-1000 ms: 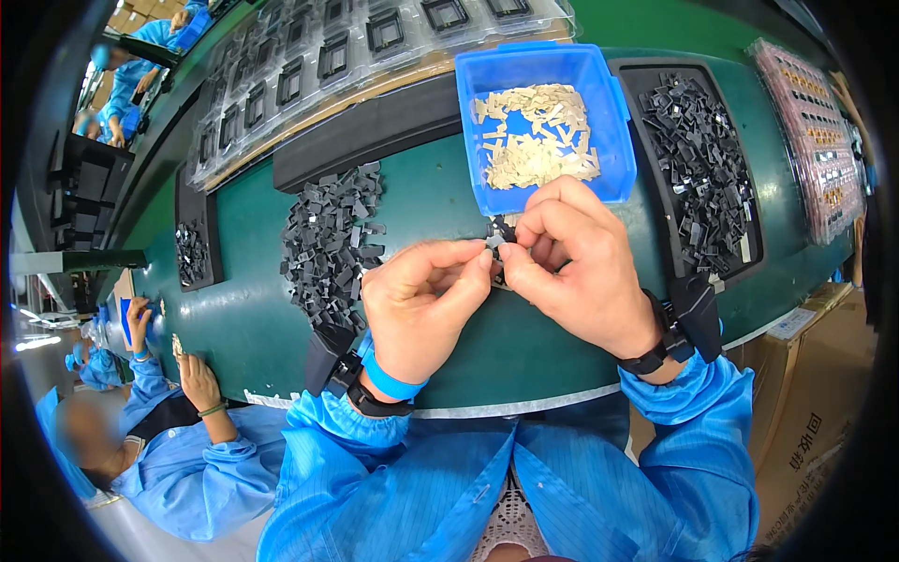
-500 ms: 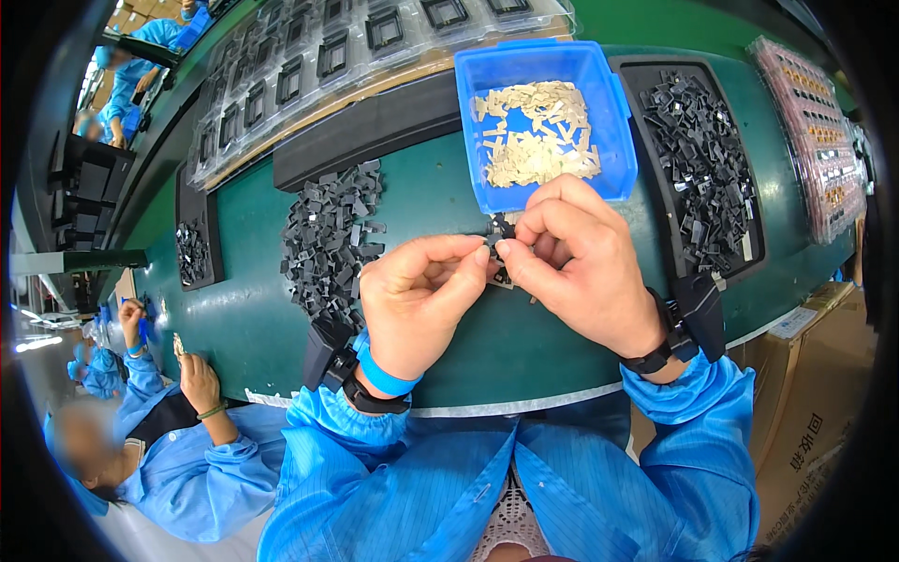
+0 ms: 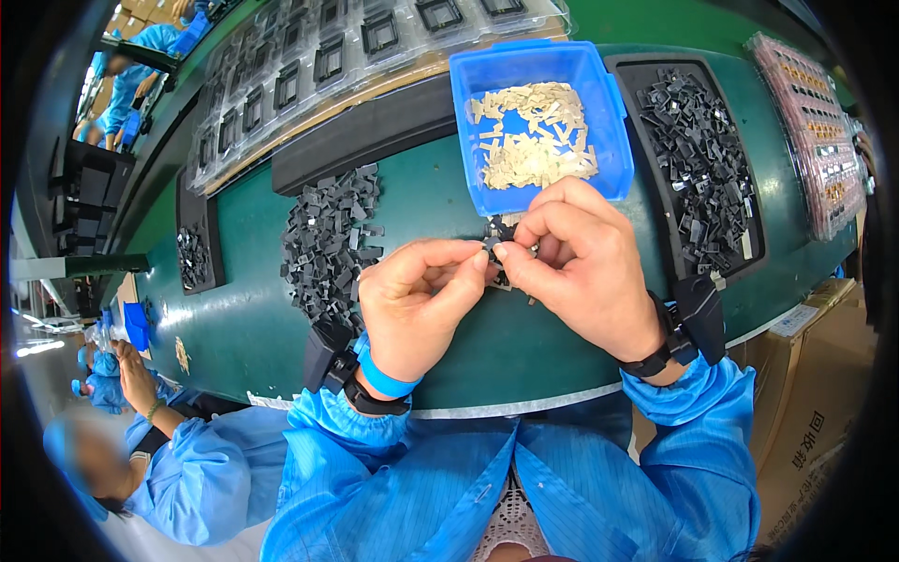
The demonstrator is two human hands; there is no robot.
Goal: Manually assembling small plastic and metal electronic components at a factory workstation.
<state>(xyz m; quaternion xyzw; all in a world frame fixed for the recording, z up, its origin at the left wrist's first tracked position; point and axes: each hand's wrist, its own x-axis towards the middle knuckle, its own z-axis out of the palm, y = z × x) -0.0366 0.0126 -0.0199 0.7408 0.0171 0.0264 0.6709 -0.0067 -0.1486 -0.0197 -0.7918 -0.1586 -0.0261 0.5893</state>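
Observation:
Between my hands is a small black plastic part [image 3: 491,243], mostly covered by the fingertips. My left hand [image 3: 412,309] pinches it from the left with thumb and forefinger. From the other side, the thumb and curled fingers of my right hand [image 3: 585,272] close on the same part. Under and behind the fingertips lie a few more dark and beige bits on the green table, partly hidden. Just beyond my right hand stands a blue plastic bin [image 3: 613,140] holding many thin beige strips [image 3: 538,164]. A loose pile of black plastic parts [image 3: 323,244] lies beyond my left hand.
On the right, a black tray [image 3: 623,70] holds many black parts, with stacked clear trays [image 3: 810,140] beyond it. Clear trays of black frames [image 3: 328,61] fill the back left. Cardboard boxes [image 3: 805,393] stand at lower right. A co-worker [image 3: 206,468] sits at left.
My hands stay almost in place, both still on the small part. At left, the co-worker's hands have drawn back together, and a clump of beige strips now lies on the table there.

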